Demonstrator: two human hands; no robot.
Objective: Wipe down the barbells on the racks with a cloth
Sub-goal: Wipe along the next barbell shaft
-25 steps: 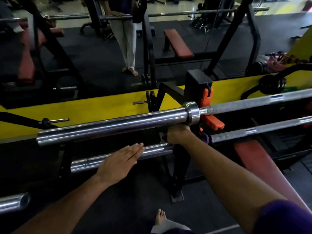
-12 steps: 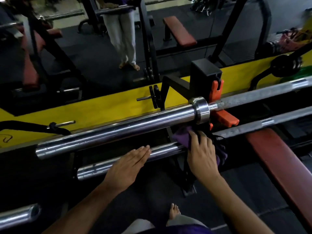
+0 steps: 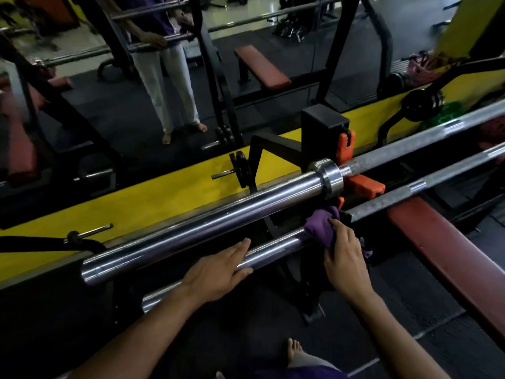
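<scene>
I see a dim gym with a black rubber floor (image 3: 191,337) and a mirror above a yellow wall strip (image 3: 164,198). The lower barbell (image 3: 273,251) lies on the black rack (image 3: 325,127), below the upper barbell (image 3: 205,222). My right hand (image 3: 345,265) curls around the purple cloth (image 3: 319,225), pressing it onto the lower barbell. My left hand (image 3: 216,272) rests flat on its sleeve, fingers straight. A red bench (image 3: 451,253) sits to the right.

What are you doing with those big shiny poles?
A person is cleaning gym barbells. The right hand presses a crumpled purple cloth around the lower chrome barbell, near the black rack upright. The left hand rests flat on that same barbell's sleeve, steadying it. The thicker upper chrome barbell sits just above, untouched.
</scene>
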